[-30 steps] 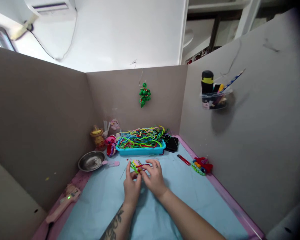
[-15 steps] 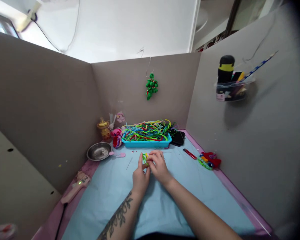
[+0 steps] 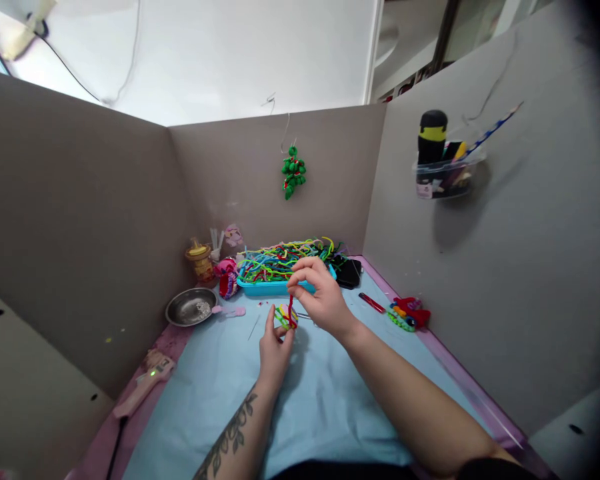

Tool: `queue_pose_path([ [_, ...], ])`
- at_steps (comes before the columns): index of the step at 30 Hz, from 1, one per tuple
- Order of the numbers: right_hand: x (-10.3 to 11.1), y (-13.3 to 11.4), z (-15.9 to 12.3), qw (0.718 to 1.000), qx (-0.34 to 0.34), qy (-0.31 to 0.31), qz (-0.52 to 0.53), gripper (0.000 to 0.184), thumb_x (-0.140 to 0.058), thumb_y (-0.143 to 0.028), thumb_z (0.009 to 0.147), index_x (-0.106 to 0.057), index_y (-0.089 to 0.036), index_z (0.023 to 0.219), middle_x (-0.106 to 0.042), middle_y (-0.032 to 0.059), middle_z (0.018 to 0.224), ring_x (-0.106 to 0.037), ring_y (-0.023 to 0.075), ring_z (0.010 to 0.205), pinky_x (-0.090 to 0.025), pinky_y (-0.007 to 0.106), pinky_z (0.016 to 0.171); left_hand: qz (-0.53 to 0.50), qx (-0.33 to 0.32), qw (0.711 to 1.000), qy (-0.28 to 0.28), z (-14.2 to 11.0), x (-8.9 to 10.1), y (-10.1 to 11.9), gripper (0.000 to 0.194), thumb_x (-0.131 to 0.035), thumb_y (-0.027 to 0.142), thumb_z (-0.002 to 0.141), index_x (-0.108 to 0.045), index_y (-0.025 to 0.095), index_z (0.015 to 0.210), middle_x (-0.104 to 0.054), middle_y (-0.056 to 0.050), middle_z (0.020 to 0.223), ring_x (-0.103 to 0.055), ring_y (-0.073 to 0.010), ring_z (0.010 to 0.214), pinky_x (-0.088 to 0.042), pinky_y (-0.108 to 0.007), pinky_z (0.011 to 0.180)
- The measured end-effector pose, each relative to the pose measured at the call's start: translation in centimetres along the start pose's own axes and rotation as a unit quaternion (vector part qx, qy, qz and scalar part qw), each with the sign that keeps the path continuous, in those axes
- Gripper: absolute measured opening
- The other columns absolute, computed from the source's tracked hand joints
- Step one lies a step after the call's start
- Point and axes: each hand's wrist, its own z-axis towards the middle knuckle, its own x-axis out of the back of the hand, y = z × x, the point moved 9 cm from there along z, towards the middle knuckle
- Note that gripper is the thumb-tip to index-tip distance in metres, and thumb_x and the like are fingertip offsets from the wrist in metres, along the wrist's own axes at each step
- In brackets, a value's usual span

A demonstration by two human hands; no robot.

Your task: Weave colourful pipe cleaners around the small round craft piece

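My left hand (image 3: 274, 355) holds a small green, yellow and red piece of looped cord (image 3: 281, 316) between thumb and fingers, just above the cloth. Higher up, my right hand (image 3: 327, 300) pinches the upper end of a red cord (image 3: 291, 305). That cord runs down, fairly taut, to the front of the coloured piece. Behind my right wrist lies a thin metal tool (image 3: 304, 316), partly hidden by the hand. A thin needle-like rod (image 3: 254, 327) rests on the cloth left of my left hand.
A blue tray (image 3: 263, 289) heaped with coloured cords stands at the back. Left of it are a metal bowl (image 3: 190, 308) and a pink glue gun (image 3: 145, 387). Red-handled tweezers or a cutter (image 3: 371, 303) and a colourful knotted piece (image 3: 409, 315) lie right. Grey panels enclose the table.
My right hand has risen away from the left, drawing the red cord upward. The left hand keeps the coloured piece, now more visible. The whole view has shifted slightly to the right.
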Motion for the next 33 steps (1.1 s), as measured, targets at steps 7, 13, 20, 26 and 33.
queue_pose_path([
  [7,-1.4,7.1,-5.9,0.990,-0.130,-0.002,-0.062,0.007,-0.054,-0.017,0.079,-0.060,-0.019,0.080,-0.057,0.0028,0.079,-0.053,0.0149,0.068,-0.044,0.027,0.061,-0.161,0.076,0.984,0.017,0.8,0.3,-1.3,0.096,-0.072,0.030,0.065,-0.017,0.016,0.143,-0.066,0.001,0.066,-0.060,-0.0122,0.060,-0.044,-0.022,0.062],
  [13,-0.9,7.8,-11.4,0.976,-0.054,0.137,-0.158,0.010,-0.054,-0.016,0.079,-0.055,-0.019,0.088,-0.055,0.0069,0.088,-0.054,0.0219,0.087,-0.046,0.038,0.076,-0.186,0.102,0.975,0.061,1.0,1.4,-2.3,0.094,-0.072,0.032,0.065,-0.021,0.015,0.141,-0.065,0.000,0.066,-0.057,-0.0105,0.056,-0.041,-0.019,0.055],
  [20,-4.7,7.3,-11.6,0.987,-0.029,-0.021,-0.156,0.013,-0.051,-0.015,0.084,-0.059,-0.021,0.091,-0.062,0.0057,0.084,-0.057,0.0202,0.083,-0.048,0.035,0.076,-0.183,0.073,0.979,0.046,0.8,1.1,-1.6,0.089,-0.070,0.028,0.067,-0.021,0.015,0.141,-0.062,0.003,0.063,-0.058,-0.0112,0.060,-0.043,-0.021,0.061],
  [26,-5.1,9.9,-11.7,0.981,-0.114,-0.004,-0.154,0.014,-0.049,-0.016,0.083,-0.062,-0.019,0.088,-0.064,0.0073,0.086,-0.060,0.0211,0.085,-0.049,0.035,0.078,-0.126,0.034,0.991,0.009,0.3,-0.1,-0.9,0.080,-0.064,0.025,0.072,-0.023,0.014,0.140,-0.060,0.003,0.062,-0.056,-0.0111,0.058,-0.043,-0.022,0.059],
  [33,-5.5,11.0,-12.1,0.969,-0.155,-0.030,-0.191,0.018,-0.048,-0.016,0.082,-0.064,-0.018,0.091,-0.067,0.0072,0.086,-0.060,0.0217,0.084,-0.049,0.034,0.078,-0.104,0.019,0.994,0.015,0.1,0.1,-0.5,0.074,-0.063,0.027,0.074,-0.028,0.017,0.138,-0.060,0.003,0.063,-0.056,-0.0111,0.058,-0.043,-0.022,0.059],
])
